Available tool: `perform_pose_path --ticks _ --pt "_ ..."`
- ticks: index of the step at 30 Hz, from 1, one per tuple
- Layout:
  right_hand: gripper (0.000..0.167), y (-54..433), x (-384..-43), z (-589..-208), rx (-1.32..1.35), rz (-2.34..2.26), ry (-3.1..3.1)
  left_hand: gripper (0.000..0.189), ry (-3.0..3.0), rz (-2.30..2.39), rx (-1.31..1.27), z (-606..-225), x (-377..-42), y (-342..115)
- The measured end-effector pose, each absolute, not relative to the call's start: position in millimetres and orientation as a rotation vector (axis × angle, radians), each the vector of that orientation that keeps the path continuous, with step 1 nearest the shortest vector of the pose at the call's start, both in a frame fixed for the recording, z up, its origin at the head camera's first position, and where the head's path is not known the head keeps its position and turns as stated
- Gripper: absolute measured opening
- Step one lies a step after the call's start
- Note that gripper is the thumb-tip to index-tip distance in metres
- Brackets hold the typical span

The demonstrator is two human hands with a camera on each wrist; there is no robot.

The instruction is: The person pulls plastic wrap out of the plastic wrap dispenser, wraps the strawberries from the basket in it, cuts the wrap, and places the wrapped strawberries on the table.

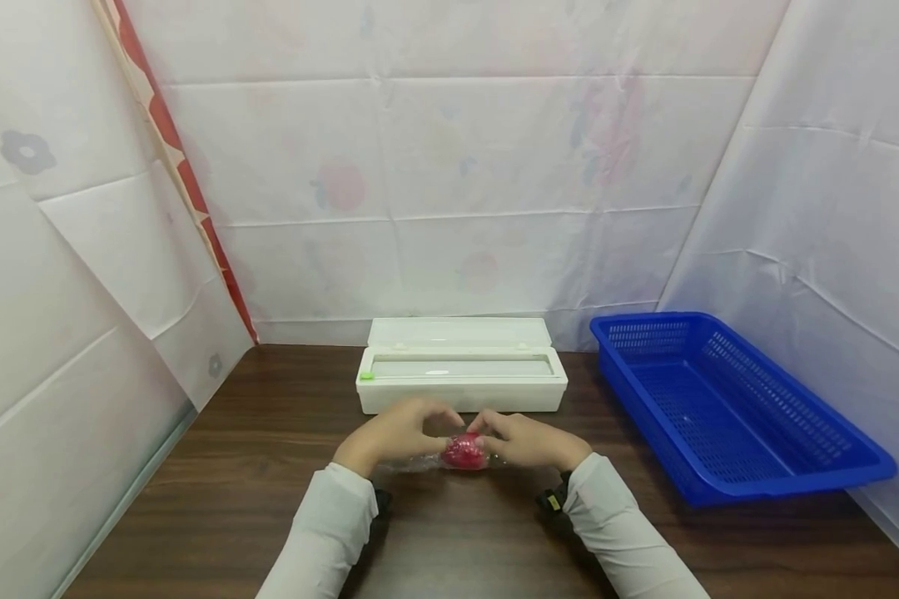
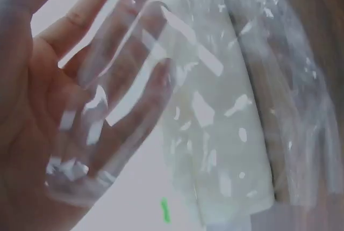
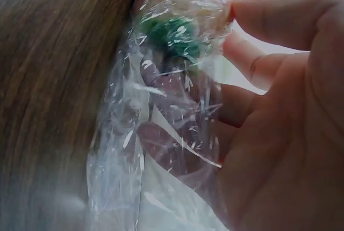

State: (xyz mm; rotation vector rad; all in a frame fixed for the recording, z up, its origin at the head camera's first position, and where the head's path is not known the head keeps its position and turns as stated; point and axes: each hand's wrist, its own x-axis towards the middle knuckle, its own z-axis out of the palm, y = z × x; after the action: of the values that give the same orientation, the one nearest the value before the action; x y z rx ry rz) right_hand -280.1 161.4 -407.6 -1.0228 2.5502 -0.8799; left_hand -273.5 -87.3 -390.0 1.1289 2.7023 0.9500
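Observation:
A red, rounded fruit-like piece with a green end is wrapped in clear plastic film close over the table. My right hand pinches it from the right, thumb against its side in the right wrist view. From the left, my left hand holds its other side between thumb and fingers. In the left wrist view, loose film hangs in front of the left fingers, and the red piece is out of sight there. Behind both hands stands a long white film dispenser box, its lid raised.
A blue slotted plastic basket stands on the right of the dark wood table. A small green slider sits at the left end of the dispenser. White patterned sheets hang round the back and sides.

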Motion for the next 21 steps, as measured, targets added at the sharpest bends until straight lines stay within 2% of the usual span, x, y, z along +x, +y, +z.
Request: perform_pose_path --ticks 5,13,21 --pt "0.021 162 -281 -410 -1.009 -0.877 2.555 0.023 2.711 0.918 1.169 -395 -274 -77" --pt "0.026 163 -286 -413 -1.177 -0.785 2.660 0.028 2.733 0.891 1.182 -401 -274 -71" --pt "0.022 159 -286 -413 -1.296 -0.728 2.805 0.037 2.791 0.847 1.125 -401 -272 -70"
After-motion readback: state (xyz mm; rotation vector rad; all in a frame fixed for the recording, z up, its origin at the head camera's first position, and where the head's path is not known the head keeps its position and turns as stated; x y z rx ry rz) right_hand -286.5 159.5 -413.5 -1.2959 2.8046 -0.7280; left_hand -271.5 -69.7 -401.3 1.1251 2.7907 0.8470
